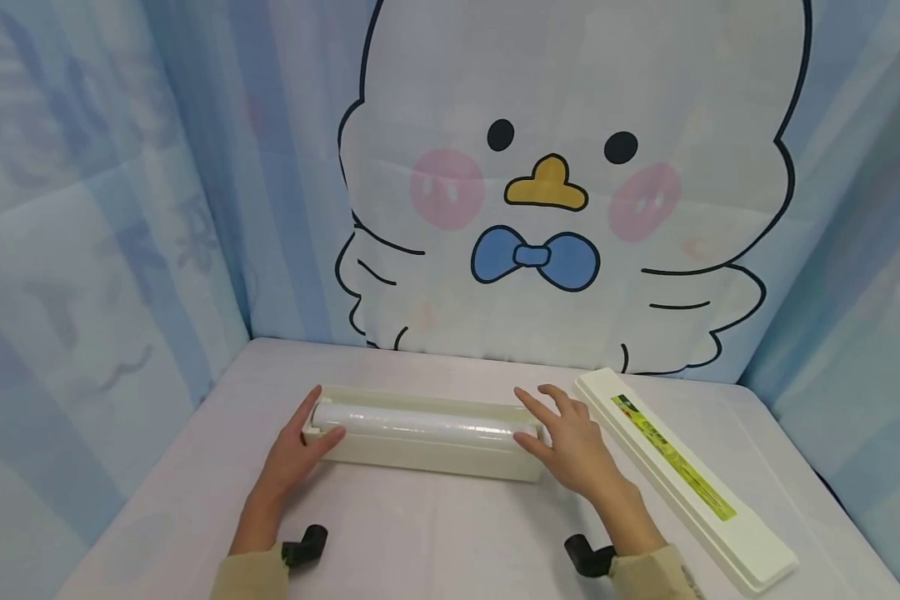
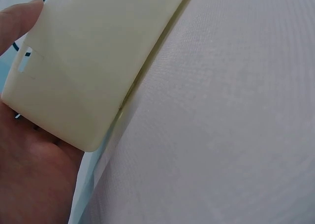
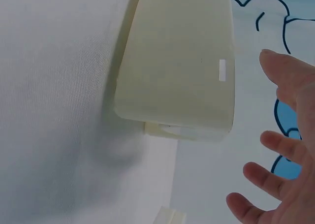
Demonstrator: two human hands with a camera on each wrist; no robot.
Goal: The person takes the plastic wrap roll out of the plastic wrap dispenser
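Note:
A long cream plastic cling film box (image 1: pixel 427 460) lies lengthwise on the table, its top uncovered. Inside it sits a shiny roll of cling film (image 1: pixel 420 421). My left hand (image 1: pixel 294 458) grips the box's left end, with the thumb over the front edge and fingers round the end and back. The left wrist view has the thumb (image 2: pixel 19 22) at the upper edge and the palm by the corner. Over the right end hovers my right hand (image 1: pixel 576 442), fingers spread. In the right wrist view its fingers (image 3: pixel 280 143) stand apart from the box wall (image 3: pixel 177 71).
To the right, a long cream lid (image 1: pixel 690 483) with a yellow-green label lies slantwise on the white-covered table (image 1: pixel 435 542). Printed blue and white curtains (image 1: pixel 292 167) enclose the table at the back and both sides.

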